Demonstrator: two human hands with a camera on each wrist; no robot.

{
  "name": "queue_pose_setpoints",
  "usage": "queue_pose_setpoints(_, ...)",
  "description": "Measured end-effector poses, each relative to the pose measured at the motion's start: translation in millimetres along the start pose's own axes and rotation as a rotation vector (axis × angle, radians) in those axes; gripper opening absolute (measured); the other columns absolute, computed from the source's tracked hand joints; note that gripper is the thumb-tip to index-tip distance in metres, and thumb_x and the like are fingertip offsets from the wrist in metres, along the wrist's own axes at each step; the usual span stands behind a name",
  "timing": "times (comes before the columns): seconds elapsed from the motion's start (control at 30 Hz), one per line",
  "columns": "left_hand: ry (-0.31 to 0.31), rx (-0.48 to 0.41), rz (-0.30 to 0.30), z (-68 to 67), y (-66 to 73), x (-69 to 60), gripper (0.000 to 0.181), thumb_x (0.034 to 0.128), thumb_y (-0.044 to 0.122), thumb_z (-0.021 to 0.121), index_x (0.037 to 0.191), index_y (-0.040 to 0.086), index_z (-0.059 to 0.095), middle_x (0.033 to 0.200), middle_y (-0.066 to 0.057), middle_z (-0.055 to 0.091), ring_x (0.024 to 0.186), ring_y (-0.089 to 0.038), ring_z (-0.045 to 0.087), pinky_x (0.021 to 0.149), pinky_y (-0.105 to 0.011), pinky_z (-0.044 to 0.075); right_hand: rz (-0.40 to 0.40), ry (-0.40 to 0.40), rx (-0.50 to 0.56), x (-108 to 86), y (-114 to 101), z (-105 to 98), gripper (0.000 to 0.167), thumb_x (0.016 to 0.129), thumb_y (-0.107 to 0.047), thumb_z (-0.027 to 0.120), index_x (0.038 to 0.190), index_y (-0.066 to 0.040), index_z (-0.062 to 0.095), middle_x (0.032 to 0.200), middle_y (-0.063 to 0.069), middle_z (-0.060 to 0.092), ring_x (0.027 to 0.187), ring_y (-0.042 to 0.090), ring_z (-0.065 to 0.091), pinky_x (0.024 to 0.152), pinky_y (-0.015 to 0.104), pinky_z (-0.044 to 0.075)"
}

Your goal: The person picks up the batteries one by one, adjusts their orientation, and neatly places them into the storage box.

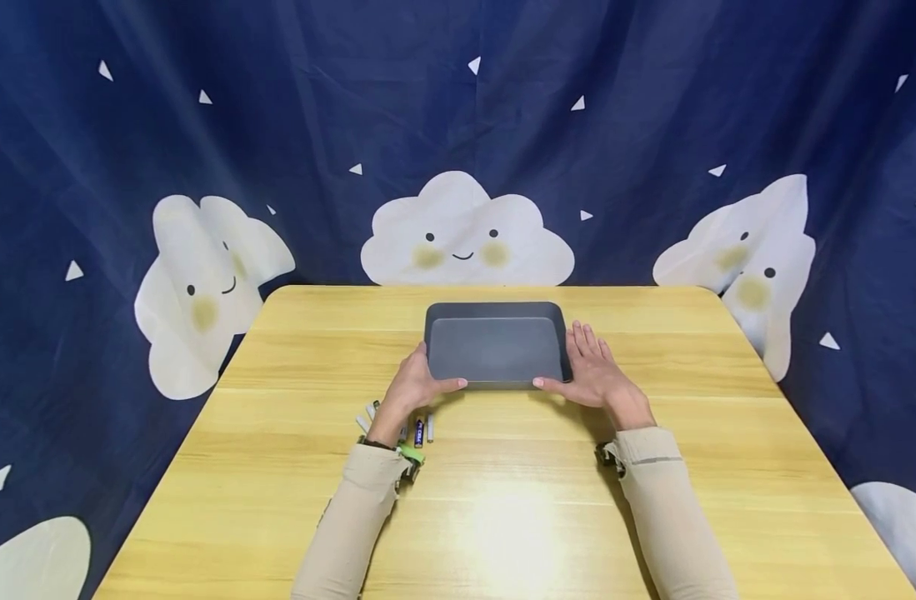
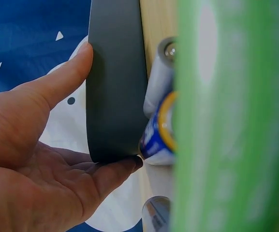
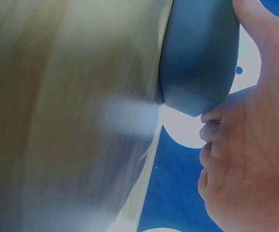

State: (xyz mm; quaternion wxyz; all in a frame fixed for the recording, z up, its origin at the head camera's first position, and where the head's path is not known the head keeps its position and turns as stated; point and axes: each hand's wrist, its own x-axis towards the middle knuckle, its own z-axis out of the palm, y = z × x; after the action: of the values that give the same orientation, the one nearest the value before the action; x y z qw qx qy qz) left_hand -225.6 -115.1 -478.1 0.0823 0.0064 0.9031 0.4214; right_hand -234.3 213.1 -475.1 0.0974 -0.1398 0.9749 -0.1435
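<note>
A dark grey rectangular tray [image 1: 495, 350] lies on the table with nothing in it. My left hand [image 1: 411, 383] is at its near left corner, thumb along the front rim and fingers against the left side. On the other side my right hand [image 1: 596, 375] touches the near right corner, its thumb at the front rim and its fingers straight and spread along the right wall. Beneath and beside my left wrist lie several batteries, among them a blue one [image 1: 418, 432] and a grey one [image 1: 431, 427]; the wrist hides some.
The wooden table [image 1: 728, 467] reaches back to a dark blue curtain [image 1: 623, 50] with white clouds. A smooth green object [image 2: 231, 116], its kind unclear, fills the right side of the left wrist view. Both wrists wear dark camera mounts.
</note>
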Motion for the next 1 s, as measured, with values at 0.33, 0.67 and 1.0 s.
queue_pose_setpoints(0.33, -0.072, 0.064, 0.083, -19.1, -3.0, -8.9, 0.1, 0.0927, 0.046, 0.075, 0.165, 0.005, 0.02, 0.162, -0.024, 0.041, 0.148, -0.043, 0.042, 0.119, -0.057, 0.037, -0.009, -0.009, 0.016, 2.7, -3, 3, 0.123, 0.091, -0.076, 0.054, 0.162, 0.009, 0.0, 0.172, 0.026, -0.008, 0.161, 0.044, -0.007, 0.129, 0.059, 0.001)
queue_pose_setpoints(0.67, -0.084, 0.201, 0.191, -60.4, 5.0, -30.9, 0.078, 0.1007, 0.047, 0.064, 0.158, 0.001, 0.038, 0.153, -0.022, 0.048, 0.137, -0.039, 0.053, 0.11, -0.055, 0.047, -0.017, -0.001, 0.021, 5.1, -3, 1, 0.125, 0.09, -0.077, 0.054, 0.162, 0.01, 0.0, 0.171, 0.027, -0.008, 0.16, 0.045, -0.007, 0.129, 0.059, 0.0)
queue_pose_setpoints(1.0, 0.0, 0.427, 0.305, -97.3, -31.2, -66.9, 0.056, 0.0997, 0.035, 0.069, 0.135, -0.008, 0.062, 0.102, -0.016, 0.06, 0.084, -0.022, 0.053, 0.073, -0.035, 0.045, -0.001, -0.025, 0.022, -0.5, 1, 0, 0.124, 0.091, -0.078, 0.052, 0.162, 0.009, -0.001, 0.171, 0.026, -0.009, 0.16, 0.044, -0.01, 0.129, 0.059, -0.003)
